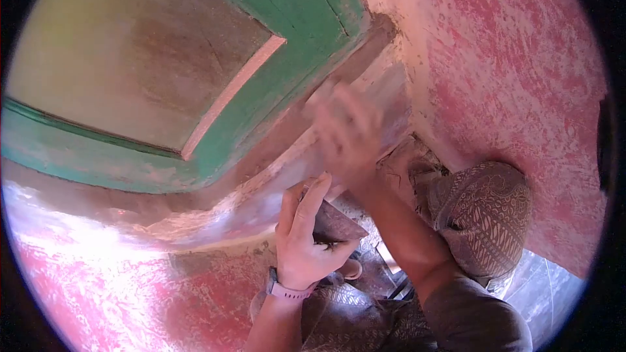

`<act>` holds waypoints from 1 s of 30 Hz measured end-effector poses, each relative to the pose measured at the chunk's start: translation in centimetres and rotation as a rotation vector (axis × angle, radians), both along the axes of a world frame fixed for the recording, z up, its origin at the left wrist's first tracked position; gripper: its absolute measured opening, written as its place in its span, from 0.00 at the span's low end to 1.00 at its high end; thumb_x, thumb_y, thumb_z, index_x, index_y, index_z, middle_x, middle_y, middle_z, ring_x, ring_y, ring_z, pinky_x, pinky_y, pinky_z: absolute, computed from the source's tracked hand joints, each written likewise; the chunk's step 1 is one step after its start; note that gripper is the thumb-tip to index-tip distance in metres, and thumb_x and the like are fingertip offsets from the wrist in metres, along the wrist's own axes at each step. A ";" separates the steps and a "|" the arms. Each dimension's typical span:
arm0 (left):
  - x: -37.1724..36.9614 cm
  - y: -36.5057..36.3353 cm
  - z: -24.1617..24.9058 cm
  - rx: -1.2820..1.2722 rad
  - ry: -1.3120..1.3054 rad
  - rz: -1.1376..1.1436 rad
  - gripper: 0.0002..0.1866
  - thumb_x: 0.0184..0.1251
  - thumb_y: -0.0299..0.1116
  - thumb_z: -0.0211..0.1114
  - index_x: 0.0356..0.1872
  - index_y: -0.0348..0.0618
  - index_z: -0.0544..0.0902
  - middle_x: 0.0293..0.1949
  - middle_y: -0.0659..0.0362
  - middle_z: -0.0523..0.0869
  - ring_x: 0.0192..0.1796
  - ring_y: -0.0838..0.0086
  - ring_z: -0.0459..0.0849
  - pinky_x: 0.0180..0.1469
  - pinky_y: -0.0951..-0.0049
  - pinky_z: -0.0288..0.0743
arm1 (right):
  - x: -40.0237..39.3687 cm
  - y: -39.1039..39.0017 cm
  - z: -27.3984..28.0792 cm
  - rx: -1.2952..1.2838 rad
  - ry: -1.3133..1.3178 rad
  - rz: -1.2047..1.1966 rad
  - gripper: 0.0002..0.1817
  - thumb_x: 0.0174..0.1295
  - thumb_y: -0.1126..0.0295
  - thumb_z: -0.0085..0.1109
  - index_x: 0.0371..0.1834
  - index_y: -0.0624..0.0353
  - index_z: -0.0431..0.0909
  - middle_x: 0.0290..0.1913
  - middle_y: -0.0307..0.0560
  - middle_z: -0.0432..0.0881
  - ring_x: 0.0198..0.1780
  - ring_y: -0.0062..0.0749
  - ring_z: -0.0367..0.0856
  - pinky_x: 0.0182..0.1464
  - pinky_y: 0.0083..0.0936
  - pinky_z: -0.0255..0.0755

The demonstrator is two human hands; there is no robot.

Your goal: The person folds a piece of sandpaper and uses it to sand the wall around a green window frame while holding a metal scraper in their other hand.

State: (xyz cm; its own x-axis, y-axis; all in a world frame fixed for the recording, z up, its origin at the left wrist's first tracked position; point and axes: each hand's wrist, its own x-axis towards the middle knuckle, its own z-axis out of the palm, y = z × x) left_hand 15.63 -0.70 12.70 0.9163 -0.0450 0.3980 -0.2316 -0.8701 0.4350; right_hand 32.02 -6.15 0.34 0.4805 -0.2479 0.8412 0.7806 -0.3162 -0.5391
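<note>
Low in the middle, my left hand [301, 238], with a pale watch strap at the wrist, grips a flat, dark, angular piece [338, 223]. Above and to the right, my right hand [345, 127] is blurred by motion over the brown ledge [261, 150] that runs beneath a green frame [241, 127]. Its fingers are smeared, so whether it holds anything is hidden. The ledge has rough, patchy plaster along its edge.
A brownish panel [130, 52] fills the green frame at upper left. Red, mottled walls [508, 72] rise at right and lie at lower left. Patterned brown cloth [486, 218] bulges near my right arm. Below it is a grey surface [544, 287].
</note>
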 end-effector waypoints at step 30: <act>-0.4 -0.3 -0.2 -0.012 0.029 0.037 0.48 0.48 0.33 0.88 0.76 0.37 0.78 0.63 0.46 0.89 0.60 0.47 0.88 0.71 0.46 0.76 | 3.2 -2.0 1.5 0.098 0.064 -0.117 0.20 0.70 0.68 0.75 0.65 0.49 0.90 0.72 0.53 0.84 0.71 0.51 0.81 0.73 0.50 0.71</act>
